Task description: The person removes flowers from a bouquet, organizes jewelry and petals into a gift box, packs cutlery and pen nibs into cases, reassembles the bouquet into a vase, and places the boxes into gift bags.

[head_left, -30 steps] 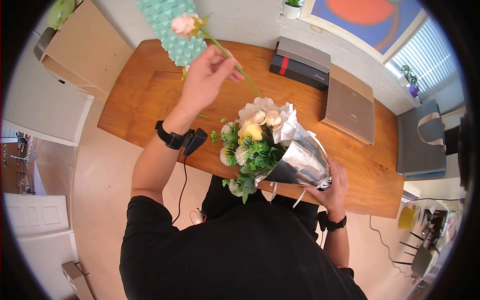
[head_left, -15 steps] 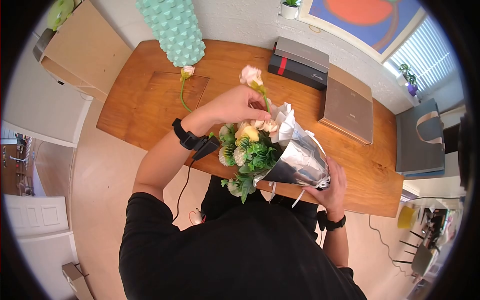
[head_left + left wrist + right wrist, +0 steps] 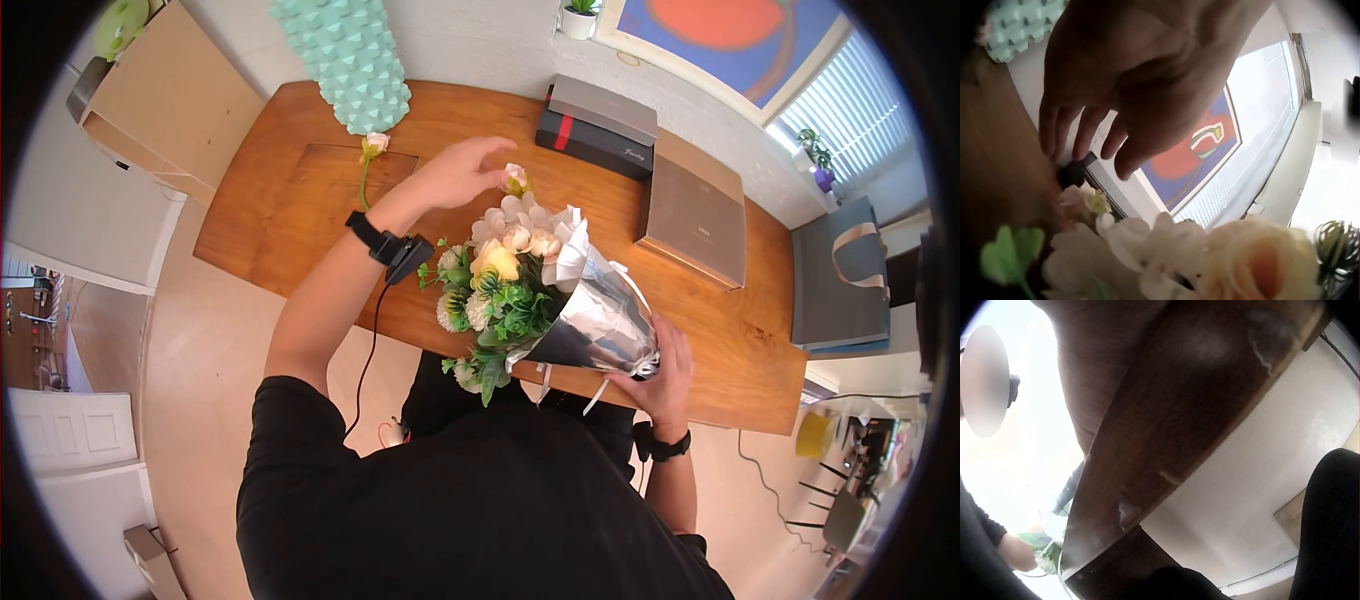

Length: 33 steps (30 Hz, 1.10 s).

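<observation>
A bouquet of artificial flowers (image 3: pixel 495 262), in white, cream and yellow with green leaves, lies tilted over the table's near edge. Silver-and-white wrapping (image 3: pixel 600 325) encloses its stems. My right hand (image 3: pixel 672 370) grips the gathered end of that wrapping, where white ribbon is tied. Beyond the blooms, my left hand (image 3: pixel 462 172) hovers with loose fingers holding nothing; the left wrist view shows the fingers (image 3: pixel 1088 128) spread apart. Right by its fingertips, a pink rose (image 3: pixel 515 178) stands out past the bouquet's far side. Another pale rose (image 3: pixel 375 145) lies on the table to the left.
A mint-green studded block (image 3: pixel 350 70) stands at the wooden table's (image 3: pixel 255 225) back left. Towards the back right are a dark box with a red band (image 3: pixel 600 135) and a brown box (image 3: pixel 697 220). A grey bag (image 3: pixel 842 275) sits beyond the right end.
My left hand carried the pink rose from the upper left into the bouquet's far side, let go, and drew back slightly. My right hand keeps its hold on the wrapping.
</observation>
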### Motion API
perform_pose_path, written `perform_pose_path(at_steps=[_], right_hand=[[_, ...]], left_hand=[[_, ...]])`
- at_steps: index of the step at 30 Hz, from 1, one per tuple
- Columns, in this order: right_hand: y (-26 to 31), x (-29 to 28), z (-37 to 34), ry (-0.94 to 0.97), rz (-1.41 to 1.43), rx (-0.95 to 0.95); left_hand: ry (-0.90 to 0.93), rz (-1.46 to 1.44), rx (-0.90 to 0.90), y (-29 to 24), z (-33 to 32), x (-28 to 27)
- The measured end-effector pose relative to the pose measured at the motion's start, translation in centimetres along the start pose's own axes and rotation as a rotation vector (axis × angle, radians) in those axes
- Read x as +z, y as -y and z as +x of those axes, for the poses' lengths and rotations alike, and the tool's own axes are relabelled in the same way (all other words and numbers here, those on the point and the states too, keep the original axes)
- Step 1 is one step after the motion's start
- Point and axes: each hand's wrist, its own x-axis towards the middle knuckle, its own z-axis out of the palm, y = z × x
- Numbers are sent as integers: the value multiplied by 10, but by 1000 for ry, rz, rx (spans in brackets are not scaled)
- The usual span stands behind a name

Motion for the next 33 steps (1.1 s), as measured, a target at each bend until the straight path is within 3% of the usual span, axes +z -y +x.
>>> perform_pose_path(at_steps=[1,3,9,16,18,25,27,28,30,33], right_hand=[[0,0,0,-3,-3,-2],[0,1,-1,-3,5,-3],[-1,1,0,-10,24,-9],[-2,2,0,-9,38,3],[-2,1,1,-4,30,-6],[-2,-1,2,-10,25,-22],[-2,0,2,-4,25,-22],[-2,0,3,-5,26,-24],[-2,1,1,-1,44,-1],[-4,3,0,-19,31,-26]], left_hand=[[-2,1,4,8,6,2],[172,-247,-7,21,18,9],[137,-455,46,-16,-1,4],[12,-316,117,-22,-22,-1],[144,-197,194,-24,-28,0],[94,-105,90,-40,-34,-12],[284,-143,142,-42,-38,-5],[283,-141,142,-42,-38,-6],[223,-136,230,-41,-38,-10],[97,-134,183,-38,-43,-20]])
